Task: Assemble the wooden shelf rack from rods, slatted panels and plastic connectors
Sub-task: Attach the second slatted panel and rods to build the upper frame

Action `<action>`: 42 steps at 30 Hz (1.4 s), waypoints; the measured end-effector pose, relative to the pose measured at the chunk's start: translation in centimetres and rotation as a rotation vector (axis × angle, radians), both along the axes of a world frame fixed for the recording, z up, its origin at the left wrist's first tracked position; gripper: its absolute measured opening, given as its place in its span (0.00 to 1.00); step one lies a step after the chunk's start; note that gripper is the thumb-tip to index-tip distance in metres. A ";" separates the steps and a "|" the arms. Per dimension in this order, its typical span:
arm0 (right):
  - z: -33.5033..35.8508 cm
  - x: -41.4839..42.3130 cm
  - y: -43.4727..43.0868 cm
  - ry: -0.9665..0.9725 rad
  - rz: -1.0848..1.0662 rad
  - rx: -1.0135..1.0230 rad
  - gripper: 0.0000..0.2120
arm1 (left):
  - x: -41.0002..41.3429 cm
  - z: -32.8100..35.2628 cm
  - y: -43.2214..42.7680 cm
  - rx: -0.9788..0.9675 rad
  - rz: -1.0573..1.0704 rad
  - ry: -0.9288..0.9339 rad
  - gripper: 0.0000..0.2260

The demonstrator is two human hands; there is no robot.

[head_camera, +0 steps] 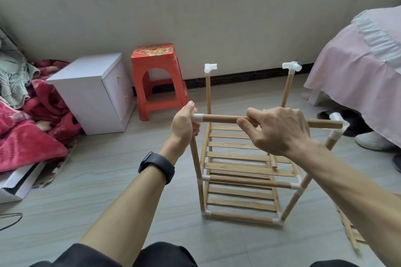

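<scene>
Two hands on the job. My left hand (184, 122) is wrapped round the white connector (197, 117) on top of the front-left upright (195, 158), thumb up. My right hand (280, 130) is clamped on the top rod (223, 118), fingers curled over it near the middle. The rod lies level across the front. Its left end sits in that connector; its right end is just at the front-right connector (337, 118), can't tell if it's seated. A short rod end (274, 162) pokes down below my right hand; can't tell what holds it. Black wristband (156, 167) on my left wrist.

The rack (249, 182) stands upright on the grey floor (108, 180) straight ahead of me. Two slatted panels sit in it, the middle panel (238, 156) and the bottom panel (240, 204), each framed by rods and white corner joints. Two back uprights stick up, each capped in white: back-left connector (210, 68), back-right connector (291, 67). A spare slatted panel (351, 232) lies on the floor at my right, partly behind my forearm.

Around: white cabinet (97, 91) left of the rack, red plastic stool (158, 80) beside it by the wall, red blanket (32, 134) heaped far left, bed (358, 71) with a pink cover at right, white shoe (373, 142) under its edge.
</scene>
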State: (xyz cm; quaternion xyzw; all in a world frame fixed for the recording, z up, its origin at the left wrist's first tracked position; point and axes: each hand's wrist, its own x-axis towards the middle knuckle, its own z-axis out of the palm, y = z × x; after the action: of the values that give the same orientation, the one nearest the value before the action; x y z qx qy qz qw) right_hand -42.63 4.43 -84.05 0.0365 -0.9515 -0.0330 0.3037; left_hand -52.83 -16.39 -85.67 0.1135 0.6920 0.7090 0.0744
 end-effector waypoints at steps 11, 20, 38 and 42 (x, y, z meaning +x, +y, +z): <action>-0.5 2.9 1.9 0.176 0.028 -0.317 0.17 | 0.4 1.7 0.3 -0.438 0.202 0.315 0.11; -3.0 7.3 11.0 0.174 -0.285 -1.521 0.25 | 6.8 4.3 11.1 -0.866 -0.146 1.062 0.18; -5.3 5.7 10.5 0.155 -0.130 -1.508 0.25 | 6.6 2.1 18.4 -1.068 -0.362 1.208 0.22; -5.2 5.8 10.4 0.148 -0.133 -1.493 0.26 | 6.5 1.9 18.4 -1.068 -0.352 1.215 0.20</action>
State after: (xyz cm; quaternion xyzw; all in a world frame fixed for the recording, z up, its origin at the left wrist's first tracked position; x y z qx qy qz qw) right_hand -36.85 14.82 -89.29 -0.2388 -0.6982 0.6003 0.3083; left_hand -46.29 2.03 -83.74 0.5329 0.8274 0.0778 -0.1590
